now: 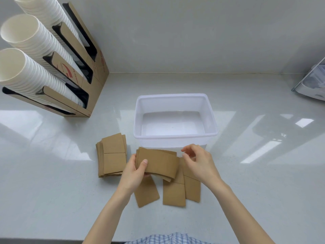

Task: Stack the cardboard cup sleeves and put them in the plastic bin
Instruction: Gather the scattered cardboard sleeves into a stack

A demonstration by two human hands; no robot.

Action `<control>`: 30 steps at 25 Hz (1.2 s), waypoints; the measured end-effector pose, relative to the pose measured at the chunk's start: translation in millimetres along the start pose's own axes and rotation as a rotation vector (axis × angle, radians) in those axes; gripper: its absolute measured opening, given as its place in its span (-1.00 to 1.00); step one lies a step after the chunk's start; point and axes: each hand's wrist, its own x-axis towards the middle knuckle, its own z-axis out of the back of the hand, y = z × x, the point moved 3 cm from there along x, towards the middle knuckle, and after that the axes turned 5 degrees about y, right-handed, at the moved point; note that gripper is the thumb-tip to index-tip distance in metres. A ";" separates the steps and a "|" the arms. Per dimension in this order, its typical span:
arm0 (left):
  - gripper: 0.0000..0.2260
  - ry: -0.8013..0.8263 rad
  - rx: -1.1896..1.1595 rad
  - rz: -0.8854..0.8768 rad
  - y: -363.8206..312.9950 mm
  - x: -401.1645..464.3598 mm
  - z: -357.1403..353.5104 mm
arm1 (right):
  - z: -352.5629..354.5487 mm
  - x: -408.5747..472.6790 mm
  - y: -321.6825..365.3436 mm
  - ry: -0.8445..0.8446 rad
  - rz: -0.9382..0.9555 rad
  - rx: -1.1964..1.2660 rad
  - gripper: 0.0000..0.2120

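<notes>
My left hand [133, 171] grips a small stack of brown cardboard sleeves [158, 162] by its left end, held above the counter just in front of the bin. My right hand [198, 161] hovers at the stack's right end with fingers apart, holding nothing. Three loose sleeves [174, 194] lie flat on the counter under and behind the held stack. A separate pile of sleeves [112, 155] rests to the left. The translucent white plastic bin [175, 136] stands behind my hands with nothing inside.
A cardboard dispenser [84, 71] with three tall columns of white paper cups [31, 71] leans at the back left. A white appliance [313, 81] sits at the far right edge. The counter's front edge runs along the bottom of the view.
</notes>
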 end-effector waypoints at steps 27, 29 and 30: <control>-0.74 -0.101 -0.014 0.007 -0.1 5.8 14.8 | 17.0 -16.6 -8.0 -0.009 -0.204 0.015 -0.79; -0.84 -0.064 -0.035 0.014 -3.5 2.6 8.2 | 23.0 -14.2 0.4 0.007 -0.155 0.074 -0.80; -0.86 -0.046 -0.046 0.014 -5.1 1.1 4.7 | 22.8 -13.0 5.7 0.026 -0.128 0.092 -0.79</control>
